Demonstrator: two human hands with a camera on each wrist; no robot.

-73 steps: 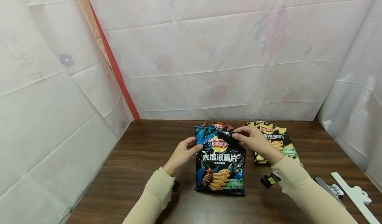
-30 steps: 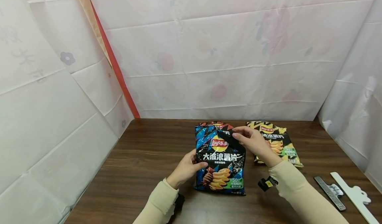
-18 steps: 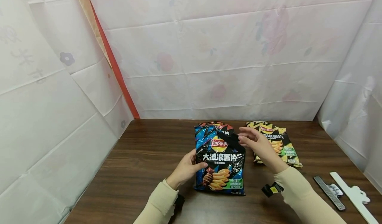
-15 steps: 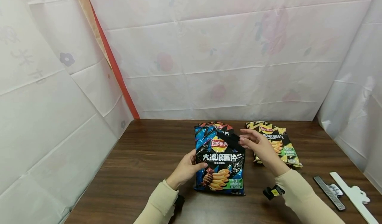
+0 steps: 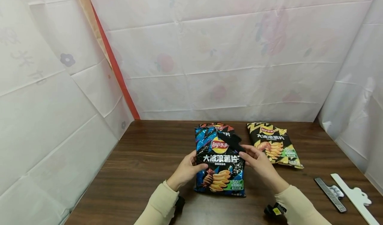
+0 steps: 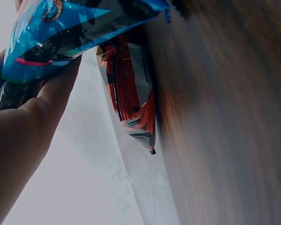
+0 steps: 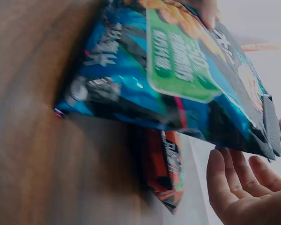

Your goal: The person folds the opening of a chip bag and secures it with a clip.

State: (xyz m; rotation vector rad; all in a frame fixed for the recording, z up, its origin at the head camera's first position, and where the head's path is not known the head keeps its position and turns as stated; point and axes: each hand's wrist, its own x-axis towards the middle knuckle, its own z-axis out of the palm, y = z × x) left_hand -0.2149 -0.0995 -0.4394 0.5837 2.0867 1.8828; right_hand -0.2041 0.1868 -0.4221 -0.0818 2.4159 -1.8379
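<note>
We hold a glossy blue and black foil bag of wavy crisps (image 5: 220, 161) standing on its bottom edge on the dark brown wooden bench (image 5: 143, 165), near the middle and a little towards us. A black clip (image 5: 234, 141) sits at the bag's upper right corner. Our left hand (image 5: 186, 169) grips the bag's left edge at mid height, thumb over the printed front and fingers behind; the left wrist view shows those fingers (image 6: 47, 93) pressed against the blue foil (image 6: 65, 33). Our right hand (image 5: 258, 161) is at the bag's right edge with its fingers spread and relaxed, and in the right wrist view the fingertips (image 7: 234, 173) lie just under the bag's edge (image 7: 187, 93) with a small gap, so it holds nothing.

Directly behind the blue bag, a red and black foil crisp bag (image 5: 219, 126) lies on the bench, only its top showing from the head view. To the right, well apart from our hands, a yellow and black foil crisp bag (image 5: 273, 144) lies flat. Near the bench's right edge rest a grey bar-shaped sealing clip (image 5: 330, 193) and a white plastic one (image 5: 353, 197) just beside it. White sheeting with faint flower prints (image 5: 209, 52) walls in the bench.
</note>
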